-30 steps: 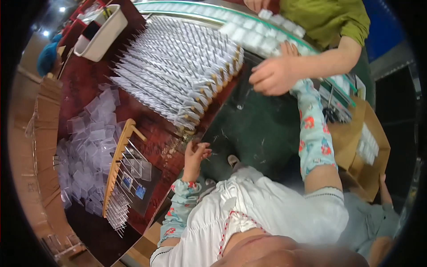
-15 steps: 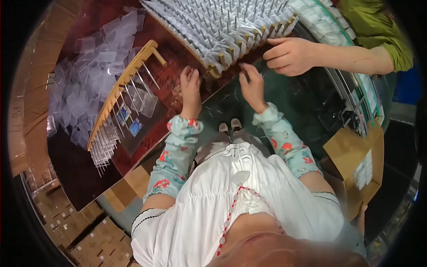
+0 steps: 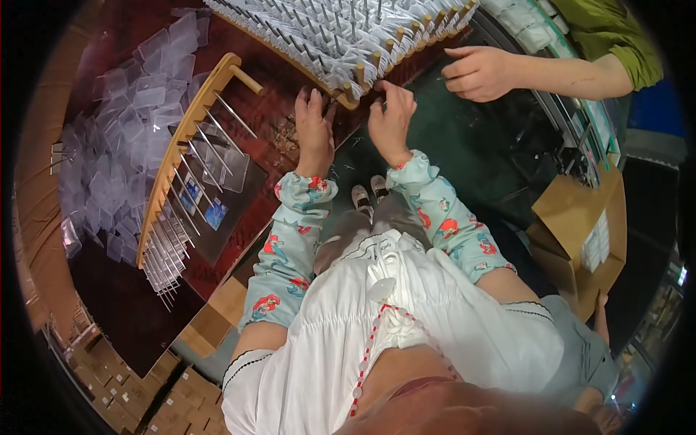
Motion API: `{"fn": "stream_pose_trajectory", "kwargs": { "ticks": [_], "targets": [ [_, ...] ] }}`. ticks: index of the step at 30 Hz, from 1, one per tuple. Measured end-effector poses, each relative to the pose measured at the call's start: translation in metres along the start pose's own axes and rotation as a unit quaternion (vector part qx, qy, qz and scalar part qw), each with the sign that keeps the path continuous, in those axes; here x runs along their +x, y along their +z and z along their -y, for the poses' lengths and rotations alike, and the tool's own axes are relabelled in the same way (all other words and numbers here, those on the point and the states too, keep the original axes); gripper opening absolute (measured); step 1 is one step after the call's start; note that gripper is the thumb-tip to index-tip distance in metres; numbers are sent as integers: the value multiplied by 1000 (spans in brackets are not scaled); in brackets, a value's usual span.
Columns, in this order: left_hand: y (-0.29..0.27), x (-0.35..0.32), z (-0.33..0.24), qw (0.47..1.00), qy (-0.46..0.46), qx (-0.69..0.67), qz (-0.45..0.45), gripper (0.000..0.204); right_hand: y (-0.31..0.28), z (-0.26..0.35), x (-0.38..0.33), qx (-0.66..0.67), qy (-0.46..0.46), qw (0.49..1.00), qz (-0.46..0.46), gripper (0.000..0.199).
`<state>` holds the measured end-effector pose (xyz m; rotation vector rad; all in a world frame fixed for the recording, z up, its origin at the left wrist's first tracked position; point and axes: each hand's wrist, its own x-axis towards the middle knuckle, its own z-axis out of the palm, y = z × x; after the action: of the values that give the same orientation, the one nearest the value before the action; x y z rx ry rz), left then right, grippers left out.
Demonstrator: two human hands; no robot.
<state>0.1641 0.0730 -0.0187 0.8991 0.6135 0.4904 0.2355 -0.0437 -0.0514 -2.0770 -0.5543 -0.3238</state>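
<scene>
The left hand (image 3: 315, 129) and right hand (image 3: 392, 122), open with fingers loosely bent, flank the near corner of the rack of white pieces (image 3: 341, 40) on the red table (image 3: 268, 61), contact unclear.

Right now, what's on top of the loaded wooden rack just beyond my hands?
Slender metal rods stand among tightly packed white pieces, with wooden pegs along the right side. The white pieces cover most of the wooden rack, so what's beneath them can't be seen.

at upper centre i see the left hand (image 3: 314, 127) and right hand (image 3: 392, 122) near the wooden-edged rack's (image 3: 351, 103) corner; clear plastic pieces (image 3: 138, 138) lie heaped at upper left.
</scene>
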Motion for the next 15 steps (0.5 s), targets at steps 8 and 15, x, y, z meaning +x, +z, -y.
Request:
{"fn": "stream_pose_trajectory", "kwargs": {
  "ticks": [8, 15],
  "targets": [
    [0, -5, -3, 1000, -9, 9, 8, 62, 19, 13, -16, -9, 64, 998, -16, 43],
    [2, -8, -8, 999, -9, 23, -19, 60, 2, -9, 25, 0, 99, 994, -38, 46]
  ]
}}
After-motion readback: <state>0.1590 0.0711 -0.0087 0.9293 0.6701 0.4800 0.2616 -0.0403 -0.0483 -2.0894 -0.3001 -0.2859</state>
